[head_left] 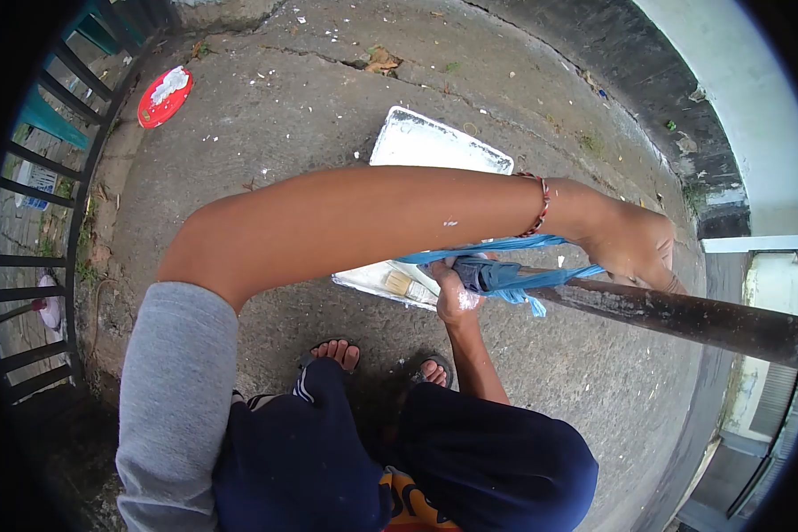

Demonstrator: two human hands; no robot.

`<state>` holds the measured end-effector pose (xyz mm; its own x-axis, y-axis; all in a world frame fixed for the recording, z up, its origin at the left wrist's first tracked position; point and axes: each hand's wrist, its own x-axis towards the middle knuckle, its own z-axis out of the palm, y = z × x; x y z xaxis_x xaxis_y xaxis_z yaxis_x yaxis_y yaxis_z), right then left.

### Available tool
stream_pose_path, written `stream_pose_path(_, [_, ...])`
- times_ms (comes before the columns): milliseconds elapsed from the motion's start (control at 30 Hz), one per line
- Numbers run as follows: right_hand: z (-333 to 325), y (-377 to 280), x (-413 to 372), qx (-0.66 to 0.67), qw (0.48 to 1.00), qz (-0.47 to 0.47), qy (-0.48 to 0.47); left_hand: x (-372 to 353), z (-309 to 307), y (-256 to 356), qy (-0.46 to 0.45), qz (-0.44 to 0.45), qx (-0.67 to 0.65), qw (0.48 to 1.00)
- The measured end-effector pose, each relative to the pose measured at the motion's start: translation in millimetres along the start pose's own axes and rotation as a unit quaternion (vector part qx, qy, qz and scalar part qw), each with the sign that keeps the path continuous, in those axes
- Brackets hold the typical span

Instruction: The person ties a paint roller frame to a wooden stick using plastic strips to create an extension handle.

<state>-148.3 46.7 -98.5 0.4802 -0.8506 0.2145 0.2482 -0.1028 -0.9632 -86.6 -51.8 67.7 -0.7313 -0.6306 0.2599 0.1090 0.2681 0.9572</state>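
My left arm reaches across to the right, and my left hand [631, 241] is closed with curled fingers on a light blue cloth strip [585, 271], above a long dark pole [665, 309]. The strip is looped round the pole's near end and a dark blue handle-like piece [472, 273]. My right hand [459, 300], white-stained, grips that wrapped end from below; its fingers are partly hidden. Behind my left forearm lies a white paint tray [439, 142], its middle covered by the arm. A paintbrush [408, 285] with pale bristles rests at the tray's near part.
A red lid [164, 99] with white paint lies at the upper left. Dark metal railings [40, 262] run along the left, with a white container [37, 184] beyond. The pole extends to the right edge. A painted wall [745, 97] curves along the upper right.
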Motion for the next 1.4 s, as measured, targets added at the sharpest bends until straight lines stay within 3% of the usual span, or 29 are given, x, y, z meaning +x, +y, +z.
stream_pose_path(233, [-1,-10,-1,-0.103,0.995,-0.006,-0.012,-23,7,-23,0.012,0.015,-0.04,0.999])
stream_pose_path(300, [-5,-15,0,-0.136,0.989,-0.013,-0.054,-32,8,-35,0.009,0.024,-0.042,0.999])
stream_pose_path(333, [-6,-19,0,-0.12,0.989,0.063,-0.065,-36,6,-42,0.01,0.022,-0.028,0.999])
stream_pose_path(367, [-9,-19,3,-0.124,0.988,0.063,-0.064,-40,3,-48,0.011,0.019,-0.012,1.0])
stream_pose_path(433, [-16,-16,8,-0.004,0.99,0.03,-0.137,-51,-1,-59,0.013,0.02,-0.009,1.0])
stream_pose_path(500, [-20,-16,1,-0.049,0.988,0.042,-0.139,-59,-5,-66,0.016,0.021,-0.008,1.0])
stream_pose_path(600, [-27,-11,-7,0.034,0.988,0.094,-0.115,-69,-7,-62,0.017,-0.002,0.031,0.999])
stream_pose_path(667, [-36,-11,-11,0.033,0.986,0.117,-0.118,-76,-7,-52,0.031,-0.103,0.042,0.993])
stream_pose_path(767, [-45,-16,-17,0.052,0.986,0.126,-0.095,-78,-6,-60,0.064,-0.055,-0.001,0.996])
stream_pose_path(833, [-51,-24,-19,0.018,0.977,0.197,-0.075,-79,-2,-76,0.081,-0.026,-0.028,0.996])
stream_pose_path(867, [-61,-21,-18,-0.052,0.979,0.184,-0.071,-80,-1,-76,0.098,0.001,-0.053,0.994])
stream_pose_path(900, [-81,-28,-15,-0.226,0.939,0.24,-0.1,-84,0,-76,0.1,0.002,-0.053,0.994])
stream_pose_path(933, [-103,-37,-11,-0.393,0.865,0.287,-0.126,-89,1,-67,0.104,-0.033,-0.059,0.992])
stream_pose_path(1000, [-106,-73,6,-0.324,0.928,0.186,0.004,-90,9,-66,0.123,-0.063,-0.078,0.987])
stream_pose_path(1067, [-91,-117,29,-0.218,0.973,0.046,0.051,-90,8,-68,0.099,-0.074,-0.103,0.987])
stream_pose_path(1133, [-74,-145,40,-0.211,0.975,-0.051,-0.037,-87,9,-73,0.068,-0.085,-0.125,0.986])
stream_pose_path(1167, [-61,-158,47,-0.214,0.975,-0.05,-0.033,-86,10,-80,0.098,0.011,-0.063,0.993])
stream_pose_path(1233, [-39,-174,60,-0.384,0.864,-0.103,-0.309,-88,10,-92,0.129,0.112,-0.001,0.985])
stream_pose_path(1300, [-37,-173,67,-0.398,0.851,-0.104,-0.328,-96,11,-106,0.154,-0.022,0.001,0.988])
stream_pose_path(1333, [-37,-173,69,-0.408,0.838,-0.106,-0.345,-97,11,-98,0.159,-0.019,-0.003,0.987])
stream_pose_path(1400, [-47,-176,72,-0.413,0.826,-0.104,-0.37,-92,8,-71,0.058,-0.085,-0.053,0.993])
